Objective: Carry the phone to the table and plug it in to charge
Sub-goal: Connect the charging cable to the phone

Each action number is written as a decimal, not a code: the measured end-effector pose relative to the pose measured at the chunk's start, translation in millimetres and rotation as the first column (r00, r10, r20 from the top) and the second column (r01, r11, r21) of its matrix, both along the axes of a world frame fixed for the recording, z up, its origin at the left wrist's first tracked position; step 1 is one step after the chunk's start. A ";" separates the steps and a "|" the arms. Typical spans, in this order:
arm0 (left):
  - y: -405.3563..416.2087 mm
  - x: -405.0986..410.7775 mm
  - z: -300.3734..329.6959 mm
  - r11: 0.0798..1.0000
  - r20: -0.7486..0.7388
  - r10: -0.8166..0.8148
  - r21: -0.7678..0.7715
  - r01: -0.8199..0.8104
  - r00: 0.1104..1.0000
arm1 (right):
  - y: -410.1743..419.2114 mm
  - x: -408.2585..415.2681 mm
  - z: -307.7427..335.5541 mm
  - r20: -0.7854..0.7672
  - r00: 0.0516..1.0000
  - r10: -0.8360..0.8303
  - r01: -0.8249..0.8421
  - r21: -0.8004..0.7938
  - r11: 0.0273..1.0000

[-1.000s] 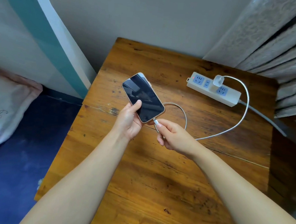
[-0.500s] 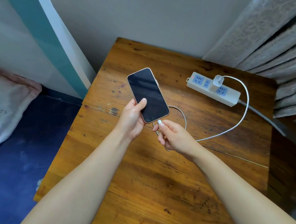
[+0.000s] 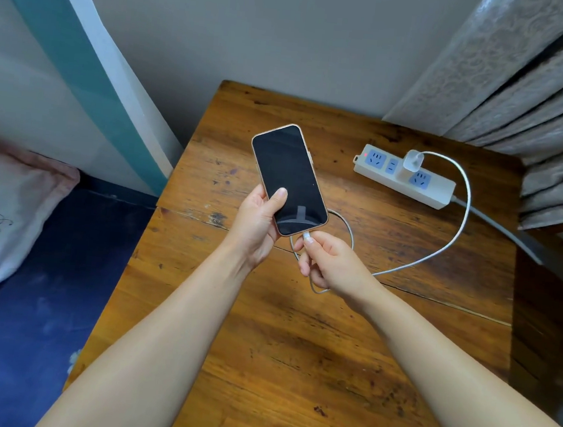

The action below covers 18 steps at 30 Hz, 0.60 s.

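My left hand [image 3: 255,221] holds a phone [image 3: 289,176] with a dark screen and a gold rim, raised over the wooden table [image 3: 296,335], thumb on the glass. My right hand [image 3: 328,262] pinches the white plug of the charging cable [image 3: 464,210] right at the phone's bottom edge; whether the plug is seated I cannot tell. The cable loops across the table to a white charger [image 3: 413,160] plugged into a white power strip [image 3: 404,177] at the back right.
A grey curtain [image 3: 526,82] hangs at the back right, over the table's corner. The power strip's grey cord [image 3: 498,230] runs off the right edge. To the left lie a dark blue bed sheet [image 3: 42,293] and a white pillow [image 3: 1,214].
The left hand has turned the phone more upright and lifted it slightly. The right hand has brought the cable plug up to the phone's bottom edge.
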<state>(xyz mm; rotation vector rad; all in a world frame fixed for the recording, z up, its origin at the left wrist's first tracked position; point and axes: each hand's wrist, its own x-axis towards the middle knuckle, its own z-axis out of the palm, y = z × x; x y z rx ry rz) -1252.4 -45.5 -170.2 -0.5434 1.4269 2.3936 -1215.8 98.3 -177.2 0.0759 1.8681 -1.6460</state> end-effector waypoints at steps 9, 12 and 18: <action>-4.5 13.2 -9.4 0.992 -0.033 -0.106 0.068 0.108 0.994 | 36.2 -19.0 5.6 0.193 0.980 -0.053 0.070 -0.082 0.994; -4.8 14.3 -10.0 0.992 -0.025 -0.123 0.029 0.124 0.992 | 36.6 -24.9 7.2 0.245 0.960 -0.134 0.201 -0.274 0.940; -4.1 14.4 -5.1 0.985 -0.024 -0.168 -0.029 0.167 0.985 | 23.3 -25.9 5.1 0.278 0.945 -0.174 0.273 -0.372 0.887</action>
